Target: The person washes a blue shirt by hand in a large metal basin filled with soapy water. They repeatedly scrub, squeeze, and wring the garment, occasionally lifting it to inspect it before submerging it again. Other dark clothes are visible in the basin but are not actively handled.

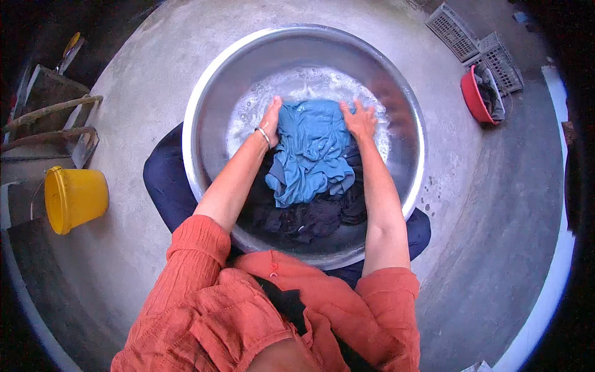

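Note:
A wet blue garment (313,146) lies bunched in soapy water inside a large round metal basin (406,146). At its upper left edge is my left hand (270,121), a bangle on the wrist, fingers extended along the cloth and partly turned from view. Across from it, my right hand (359,120) touches the garment's upper right edge with its fingers spread apart. Dark wet clothes (304,220) sit in the near part of the basin, partly under the blue one. White suds (310,79) float beyond the cloth.
The basin stands on a concrete floor (142,111) between my legs. A yellow bucket (83,198) is at the left, near wooden-handled tools (52,115). Far right, a red tub (476,99) holding dark items stands beside grey plastic crates (496,59).

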